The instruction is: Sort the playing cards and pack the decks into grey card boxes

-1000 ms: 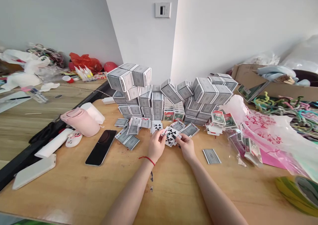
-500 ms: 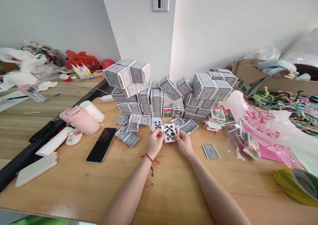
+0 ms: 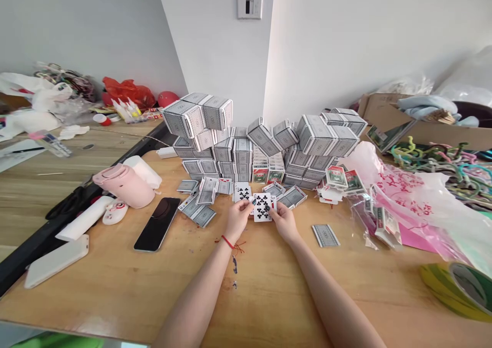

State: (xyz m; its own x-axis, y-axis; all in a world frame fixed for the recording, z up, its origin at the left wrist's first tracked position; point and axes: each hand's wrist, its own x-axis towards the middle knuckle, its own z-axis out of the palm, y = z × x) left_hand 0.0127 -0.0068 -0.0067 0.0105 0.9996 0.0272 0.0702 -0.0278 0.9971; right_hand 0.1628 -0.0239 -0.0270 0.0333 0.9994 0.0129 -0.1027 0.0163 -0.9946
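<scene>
A small fan of playing cards (image 3: 262,207), face up with a ten of clubs in front, is held between my hands just above the table. My right hand (image 3: 285,224) pinches its right side, thumb on the card face. At the left edge, my left hand (image 3: 239,219), a red string on its wrist, has fingers and thumb closed on the cards. Behind them lies another face-up club card (image 3: 242,190). Loose cards (image 3: 203,215) are scattered to the left, and more cards (image 3: 292,197) lie to the right. A single face-down card (image 3: 326,235) rests farther right.
Stacked blocks of folded cards (image 3: 242,158) form a structure at the back. Card boxes (image 3: 336,178) and plastic wrapping (image 3: 407,194) are on the right, near a tape roll (image 3: 438,289). On the left are a phone (image 3: 157,224), a pink bottle (image 3: 125,184) and a white power bank (image 3: 57,261).
My left hand has drawn slightly left, its thumb moving from the ten's face to the cards' edge. My right hand stays nearly in place, holding the fan.
</scene>
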